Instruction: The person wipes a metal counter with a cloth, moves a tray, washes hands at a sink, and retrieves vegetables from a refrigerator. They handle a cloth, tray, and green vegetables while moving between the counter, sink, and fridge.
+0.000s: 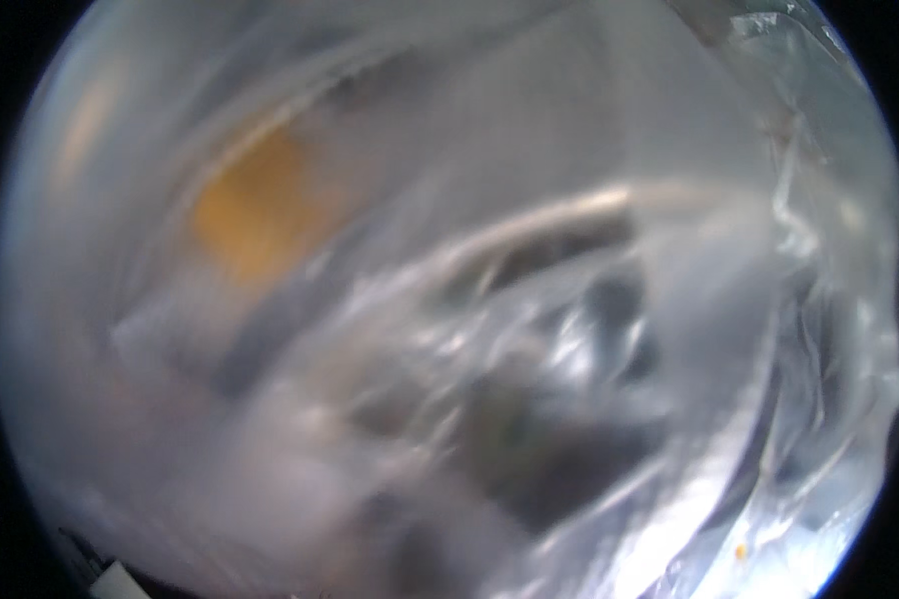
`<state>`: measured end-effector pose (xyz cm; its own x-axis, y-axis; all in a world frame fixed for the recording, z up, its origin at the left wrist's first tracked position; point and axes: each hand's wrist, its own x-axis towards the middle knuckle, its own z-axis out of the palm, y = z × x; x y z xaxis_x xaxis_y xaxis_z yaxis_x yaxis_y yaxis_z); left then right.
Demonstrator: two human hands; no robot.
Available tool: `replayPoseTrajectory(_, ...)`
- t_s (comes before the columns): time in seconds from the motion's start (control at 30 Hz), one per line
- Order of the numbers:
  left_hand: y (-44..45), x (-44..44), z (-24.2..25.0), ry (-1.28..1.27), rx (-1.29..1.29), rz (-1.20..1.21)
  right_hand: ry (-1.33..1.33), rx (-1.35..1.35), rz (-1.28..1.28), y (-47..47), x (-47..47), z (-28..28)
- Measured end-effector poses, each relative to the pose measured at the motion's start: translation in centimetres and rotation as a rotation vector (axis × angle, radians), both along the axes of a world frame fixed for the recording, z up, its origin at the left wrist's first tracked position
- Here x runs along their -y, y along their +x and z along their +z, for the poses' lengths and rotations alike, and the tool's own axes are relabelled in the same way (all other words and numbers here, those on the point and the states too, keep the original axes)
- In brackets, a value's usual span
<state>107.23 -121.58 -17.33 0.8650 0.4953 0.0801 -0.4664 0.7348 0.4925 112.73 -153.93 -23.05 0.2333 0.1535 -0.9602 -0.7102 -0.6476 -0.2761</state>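
Note:
Crinkled, see-through plastic film (704, 284) spans nearly the whole head view, very close to the camera and mostly blurred. Bright glare runs along its folds at the centre and lower right. Behind or within it, left of centre, shows a blurred orange-yellow patch (258, 206) that I cannot identify. Neither my left hand nor my right hand can be made out.
Dark, blurred shapes show through the film near the lower centre; what they are I cannot tell. A small pale object (120, 582) lies at the lower left rim. Sharper creases in the film run down the right side.

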Motion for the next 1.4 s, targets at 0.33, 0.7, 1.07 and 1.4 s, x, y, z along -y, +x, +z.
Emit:
replayPoseTrajectory(0.33,1.2,-2.8,14.9,0.230,0.180,0.128,0.183,0.077,-0.030,1.1,-0.5,7.2)
replayPoseTrajectory(0.7,3.0,-3.2,38.9,0.468,0.526,0.183,1.245,0.860,0.062,12.9,-12.3,35.0)
replayPoseTrajectory(1.07,-0.6,1.9,48.3,1.070,0.617,0.348,2.282,1.039,0.699,16.3,-14.8,52.4)
replayPoseTrajectory(1.4,-6.4,8.6,52.1,1.285,0.439,0.595,2.630,0.761,0.608,12.8,-15.0,55.1)
